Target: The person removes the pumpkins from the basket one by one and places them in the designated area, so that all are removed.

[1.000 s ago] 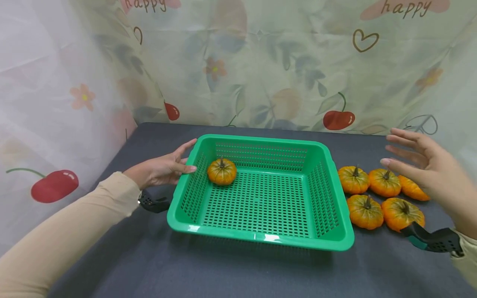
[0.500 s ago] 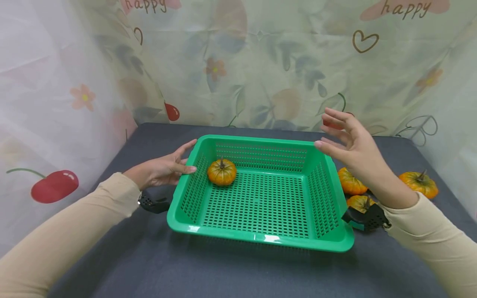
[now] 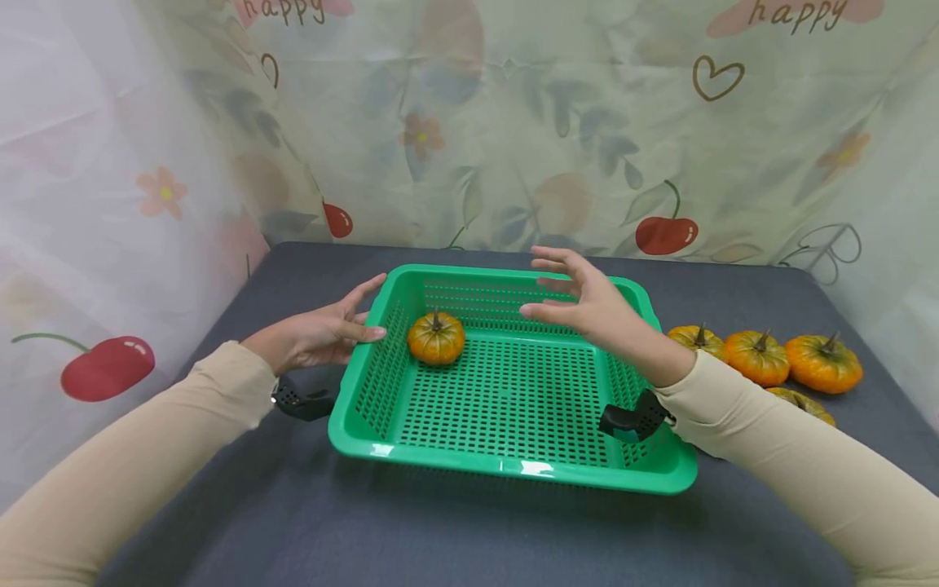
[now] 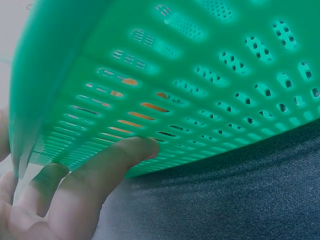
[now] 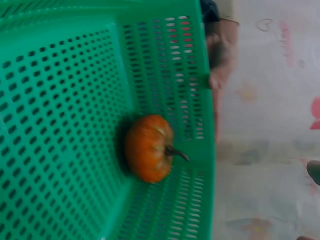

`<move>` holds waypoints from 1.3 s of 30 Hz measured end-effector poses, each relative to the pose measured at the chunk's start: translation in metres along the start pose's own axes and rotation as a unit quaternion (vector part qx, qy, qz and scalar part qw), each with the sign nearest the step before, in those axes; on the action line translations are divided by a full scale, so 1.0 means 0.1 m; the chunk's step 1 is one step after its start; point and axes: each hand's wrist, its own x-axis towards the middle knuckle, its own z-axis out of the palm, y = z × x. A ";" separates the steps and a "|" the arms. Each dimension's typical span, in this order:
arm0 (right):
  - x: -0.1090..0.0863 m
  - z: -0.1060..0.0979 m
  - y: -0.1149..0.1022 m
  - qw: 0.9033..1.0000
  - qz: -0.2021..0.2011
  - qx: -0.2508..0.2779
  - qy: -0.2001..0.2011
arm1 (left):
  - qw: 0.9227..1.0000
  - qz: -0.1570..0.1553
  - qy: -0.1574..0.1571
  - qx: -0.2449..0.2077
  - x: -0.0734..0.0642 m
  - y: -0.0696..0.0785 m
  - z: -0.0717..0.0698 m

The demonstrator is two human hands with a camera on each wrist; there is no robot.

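A green perforated plastic basket [image 3: 506, 469] stands on the dark table. My left hand [image 3: 323, 330] grips its left rim, thumb over the edge; in the left wrist view the fingers [image 4: 87, 187] lie along the outside of the slotted wall. Inside the basket, at the far left corner, sits a small orange pumpkin [image 3: 436, 338] with its stem up, which also shows in the right wrist view as a pumpkin [image 5: 150, 148]. Above the right half of the basket is my right hand [image 3: 587, 302], fingers spread apart and holding nothing.
Several more small pumpkins stand right of the basket, among them one at the far right [image 3: 825, 364] and one beside it [image 3: 757, 357]; my right sleeve [image 3: 778, 448] partly hides others. A printed cloth [image 3: 499, 163] hangs behind the dark table [image 3: 469, 538].
My right hand has moved left, from over the pumpkins at the right to over the basket, uncovering the far-right pumpkin. The left hand, basket and pumpkin inside stay put.
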 end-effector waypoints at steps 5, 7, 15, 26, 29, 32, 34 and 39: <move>0.10 0.19 0.09 0.999 0.033 -0.008 -0.029 | 1.000 -0.001 0.000 -0.001 0.00 0.00 0.00; 0.13 0.26 0.12 0.998 0.043 -0.013 -0.039 | 1.000 -0.001 0.000 -0.001 0.00 0.00 0.00; 0.31 0.50 0.27 0.994 0.078 -0.016 -0.073 | 1.000 -0.001 -0.002 0.002 0.00 0.00 0.01; 0.50 0.79 0.35 0.989 0.101 -0.029 -0.101 | 1.000 -0.003 0.000 0.003 0.00 0.01 0.00; 0.56 0.85 0.35 0.988 0.105 -0.045 -0.103 | 1.000 -0.002 0.002 0.005 0.00 0.00 0.00; 0.62 0.92 0.35 0.987 0.114 -0.058 -0.100 | 1.000 -0.003 0.003 0.005 0.00 0.00 0.00; 0.66 0.95 0.36 0.986 0.120 -0.063 -0.096 | 1.000 -0.004 0.005 0.004 0.00 0.00 0.00; 0.72 1.04 0.41 0.986 0.124 -0.073 -0.085 | 1.000 -0.005 0.007 0.001 0.00 0.00 0.00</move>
